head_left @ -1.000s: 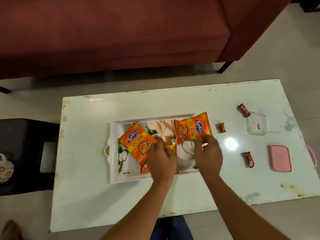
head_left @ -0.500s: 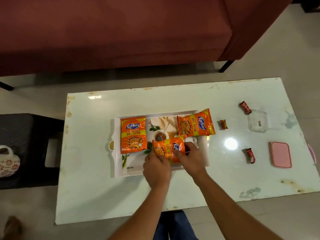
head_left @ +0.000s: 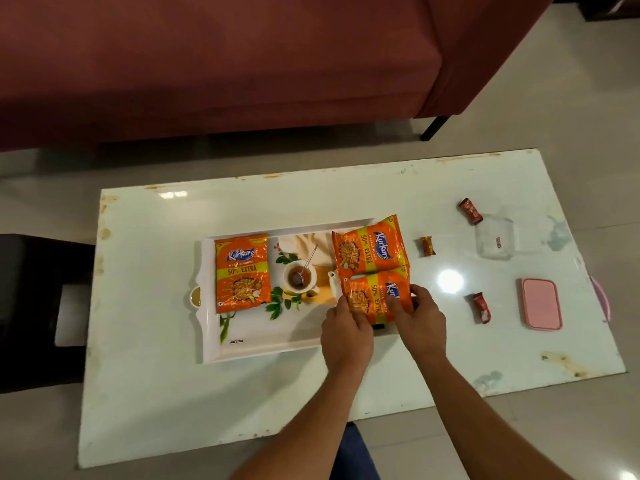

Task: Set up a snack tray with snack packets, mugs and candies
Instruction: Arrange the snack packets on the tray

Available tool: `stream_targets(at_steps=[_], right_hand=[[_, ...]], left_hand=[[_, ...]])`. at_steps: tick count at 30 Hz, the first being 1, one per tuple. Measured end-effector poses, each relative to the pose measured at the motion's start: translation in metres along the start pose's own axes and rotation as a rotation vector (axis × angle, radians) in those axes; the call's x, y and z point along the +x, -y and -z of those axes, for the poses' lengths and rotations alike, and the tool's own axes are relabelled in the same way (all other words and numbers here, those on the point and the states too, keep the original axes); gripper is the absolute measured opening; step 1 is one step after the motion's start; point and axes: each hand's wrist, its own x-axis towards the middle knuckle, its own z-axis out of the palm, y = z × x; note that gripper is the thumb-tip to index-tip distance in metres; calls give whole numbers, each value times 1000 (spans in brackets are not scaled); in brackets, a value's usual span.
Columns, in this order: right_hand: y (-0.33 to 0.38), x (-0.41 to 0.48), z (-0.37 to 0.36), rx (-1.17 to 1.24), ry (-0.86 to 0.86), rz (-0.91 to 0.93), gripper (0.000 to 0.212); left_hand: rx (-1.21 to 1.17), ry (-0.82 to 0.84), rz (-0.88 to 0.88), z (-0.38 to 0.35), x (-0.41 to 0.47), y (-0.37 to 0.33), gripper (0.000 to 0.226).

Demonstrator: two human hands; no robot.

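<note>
A white printed tray lies on the white table. One orange snack packet lies upright at the tray's left end. A second orange packet lies sideways at the right end. Just below it is a third orange packet, held at its near edge by both hands. My left hand pinches its lower left corner and my right hand holds its right side. Three red candies lie on the table right of the tray.
A clear plastic box and its pink lid sit at the table's right end. A dark red sofa stands beyond the table. A black stool stands to the left.
Both hands carried the third packet from the tray's middle to its right end, under the second packet. The left packet was straightened upright before that.
</note>
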Motion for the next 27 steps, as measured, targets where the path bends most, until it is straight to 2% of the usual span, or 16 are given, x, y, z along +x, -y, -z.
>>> stream_targets(at_steps=[4,6,8,10,13,15,18,19,21,24,27], right_hand=[[-7,-3,-3,12,-49,-26,66],[-7,-8,-3,-49,-169,2,76],[1,-15,0,-70,-320,99,70],[19,-26,-4,-1,-356,214,54],[60,-47,-34,80,-202,349,27],[91,-51,-70,84,-59,338,19],[143,-42,-121,70,269,42,41],[159,-42,-133,74,387,-87,45],[175,-44,-159,173,563,-299,40],[170,-49,-188,275,576,-440,53],[157,-48,-187,241,437,-342,26]], left_hand=[[36,28,1,2,0,0,42],[93,22,-15,8,-1,-1,42],[116,-75,-31,24,3,-2,41],[80,-250,-58,53,14,3,35],[22,-501,-30,105,43,26,27],[-39,-569,115,134,60,47,27],[-144,-578,327,153,66,63,30],[-153,-582,327,154,65,67,29],[-162,-590,246,155,63,75,28],[-218,-607,229,159,71,82,33],[-232,-641,206,166,78,78,40]])
